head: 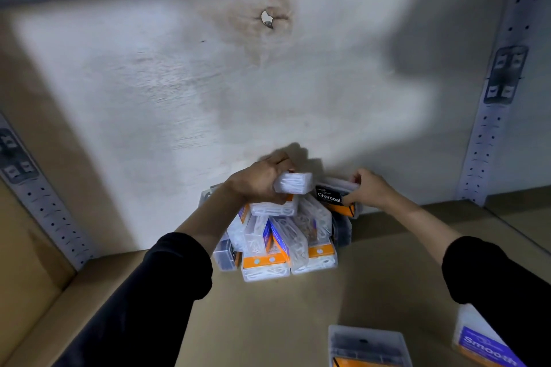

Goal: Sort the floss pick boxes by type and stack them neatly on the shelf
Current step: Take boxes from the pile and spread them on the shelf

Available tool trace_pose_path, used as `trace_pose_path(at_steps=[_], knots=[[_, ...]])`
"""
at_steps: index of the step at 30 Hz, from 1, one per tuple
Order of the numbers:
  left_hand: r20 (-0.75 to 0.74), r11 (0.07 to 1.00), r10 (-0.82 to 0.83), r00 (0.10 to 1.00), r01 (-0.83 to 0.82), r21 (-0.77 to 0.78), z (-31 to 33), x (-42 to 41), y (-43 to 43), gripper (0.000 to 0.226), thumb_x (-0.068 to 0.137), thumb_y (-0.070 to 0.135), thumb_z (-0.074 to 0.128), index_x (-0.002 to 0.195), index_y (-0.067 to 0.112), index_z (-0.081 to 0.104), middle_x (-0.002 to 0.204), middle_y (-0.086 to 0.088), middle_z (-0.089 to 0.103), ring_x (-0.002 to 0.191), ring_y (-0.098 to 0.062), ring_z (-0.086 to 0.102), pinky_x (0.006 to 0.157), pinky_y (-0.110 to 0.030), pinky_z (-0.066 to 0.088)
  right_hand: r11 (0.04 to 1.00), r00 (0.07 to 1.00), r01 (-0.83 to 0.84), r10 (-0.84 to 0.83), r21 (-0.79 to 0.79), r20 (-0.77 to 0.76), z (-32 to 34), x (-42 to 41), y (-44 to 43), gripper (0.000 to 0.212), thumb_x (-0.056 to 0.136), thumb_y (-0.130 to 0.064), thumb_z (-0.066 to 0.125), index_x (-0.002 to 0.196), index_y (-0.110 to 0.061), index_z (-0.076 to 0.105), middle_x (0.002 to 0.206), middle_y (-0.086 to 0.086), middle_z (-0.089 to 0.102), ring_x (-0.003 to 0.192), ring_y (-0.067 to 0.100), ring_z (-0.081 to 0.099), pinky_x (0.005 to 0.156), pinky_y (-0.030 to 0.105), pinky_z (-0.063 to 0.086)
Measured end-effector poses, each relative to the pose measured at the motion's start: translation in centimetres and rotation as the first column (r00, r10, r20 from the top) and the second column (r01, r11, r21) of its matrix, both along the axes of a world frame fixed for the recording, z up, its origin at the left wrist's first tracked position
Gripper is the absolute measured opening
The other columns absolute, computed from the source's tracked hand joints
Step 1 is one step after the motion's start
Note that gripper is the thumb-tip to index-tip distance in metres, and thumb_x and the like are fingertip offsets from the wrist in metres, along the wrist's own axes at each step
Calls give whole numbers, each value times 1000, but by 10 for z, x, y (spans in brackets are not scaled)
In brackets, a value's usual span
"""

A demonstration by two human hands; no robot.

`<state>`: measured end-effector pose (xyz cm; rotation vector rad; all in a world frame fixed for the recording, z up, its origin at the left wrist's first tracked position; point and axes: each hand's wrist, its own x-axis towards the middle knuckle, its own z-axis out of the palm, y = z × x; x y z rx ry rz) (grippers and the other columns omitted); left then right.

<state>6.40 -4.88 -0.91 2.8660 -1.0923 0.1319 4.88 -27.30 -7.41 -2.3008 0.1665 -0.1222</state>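
- Nearest to us, two boxes lie flat on the tan shelf (pixel 268 322), well apart from the heap: a dark box (pixel 368 345) with black picks inside and an orange band at its lower edge, and, at the right edge, a purple box (pixel 486 343) with the word "Smooth" on its label, partly behind our right sleeve (pixel 501 277).
- Our two arms reach forward in black sleeves; the left sleeve (pixel 167 277) runs up from the lower left.
- Farther in, a heap of boxes (pixel 280 241) sits against the back wall (pixel 179 83). We count about eight clear boxes with white picks inside, most with orange labels, tilted and leaning on one another; the exact count is hard to tell where they overlap.
- At the heap's left edge there is one dark box on edge (pixel 225 256), and at its right side another dark box (pixel 343 229) stands under the one we hold.
- Our left hand (pixel 262 180) is closed around one clear box of white picks (pixel 293 183), held just above the top of the heap.
- Our right hand (pixel 369 191) grips one black box marked "Charcoal" (pixel 335 198), with an orange band, at the heap's upper right.
- Farthest, the wall bears one stained spot with a metal bit (pixel 267 19) in it, and two perforated grey uprights flank the bay, one at the left (pixel 44 205) and one at the right (pixel 492 116).
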Motion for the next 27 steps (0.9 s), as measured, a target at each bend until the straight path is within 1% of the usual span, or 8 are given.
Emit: trace_pose_path(at_steps=[6,12,15,18,21,23,26,27], knots=[[2,997,39,999,-38,-65,2,-6,3,54,80,20,70,126,5,47,130,-12,49,114,-28,53,85,-25,37,988,999,-13,17,-151,28,7,-11,5,23,68,-9,75,85,-4,60,87,11,53,79,20,47,51,25,30],[-9,984,60,998,-61,-170,12,-25,11,55,75,17,74,123,4,52,125,-12,57,112,-26,56,81,-17,33,980,996,12,6,-197,92,27,-44,2,30,69,-12,74,93,6,68,99,23,68,76,22,53,54,26,35],[-31,979,44,999,-50,-196,15,-42,14,51,75,14,73,120,3,55,121,-11,61,108,-25,58,80,-17,36,977,997,4,13,-215,76,40,-71,0,34,69,-14,75,99,1,67,99,16,67,80,20,52,57,24,36],[-112,975,21,993,-45,-217,13,-60,21,42,74,9,73,114,3,60,107,-7,64,94,-18,59,66,-6,39,977,999,-21,31,-211,43,47,-105,1,44,68,-17,77,108,-6,64,98,8,61,86,19,53,60,22,40],[-204,976,34,978,-76,-204,12,-80,28,40,75,10,73,113,4,61,103,-5,65,96,-19,60,81,-18,48,969,997,-71,75,-236,8,47,-144,5,48,68,-17,77,112,-7,61,99,5,59,89,18,54,74,24,42],[-227,980,61,972,-101,-169,10,-91,32,45,77,14,72,119,5,59,104,-2,59,100,-16,57,89,-25,46,964,989,-145,134,-223,-62,45,-169,12,44,69,-16,77,109,-11,60,96,3,58,88,17,55,72,25,44],[-261,986,70,963,-107,-130,6,-106,39,42,80,16,70,119,5,58,100,2,54,93,-10,50,65,0,38,946,966,-239,209,-219,-152,36,-200,25,36,68,-16,76,97,-20,54,97,0,56,86,14,54,72,24,45],[-274,986,70,959,-108,-124,4,-109,41,39,81,15,69,116,3,60,98,1,57,90,-11,51,61,1,37,942,959,-258,223,-214,-174,32,-208,30,37,68,-15,76,95,-21,52,96,0,55,85,14,53,71,22,45]])
